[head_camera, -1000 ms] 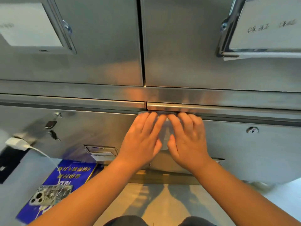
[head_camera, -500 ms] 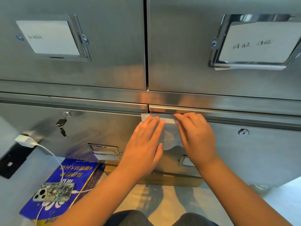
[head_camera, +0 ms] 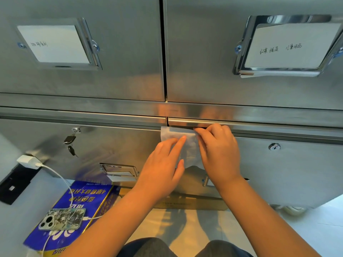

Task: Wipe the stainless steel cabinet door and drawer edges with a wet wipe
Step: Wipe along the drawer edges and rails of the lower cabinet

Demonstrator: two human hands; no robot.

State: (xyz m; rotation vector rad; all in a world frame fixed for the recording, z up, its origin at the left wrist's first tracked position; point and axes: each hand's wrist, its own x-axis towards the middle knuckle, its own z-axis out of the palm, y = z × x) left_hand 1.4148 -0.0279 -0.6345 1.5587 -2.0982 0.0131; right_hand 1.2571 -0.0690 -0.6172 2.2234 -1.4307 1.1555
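Wipe (head_camera: 178, 141) is spread at the top-left corner of the door (head_camera: 278, 164), pressed flat by the left hand (head_camera: 165, 164), fingers straight. Its upper edge is pinched by the right hand (head_camera: 219, 151). Door edge should be followed rightward under steady pressure.

Storeroom or staff back room, by look: stainless steel cabinet (head_camera: 204, 52) front, handwritten label cards (head_camera: 293, 46) in metal holders, keyed locks (head_camera: 274, 146), phone (head_camera: 62, 218) charging on blue box (head_camera: 89, 195).

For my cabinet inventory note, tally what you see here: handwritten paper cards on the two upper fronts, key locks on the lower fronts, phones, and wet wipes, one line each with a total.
paper cards: 2
key locks: 2
phone: 1
wet wipe: 1
Total: 6
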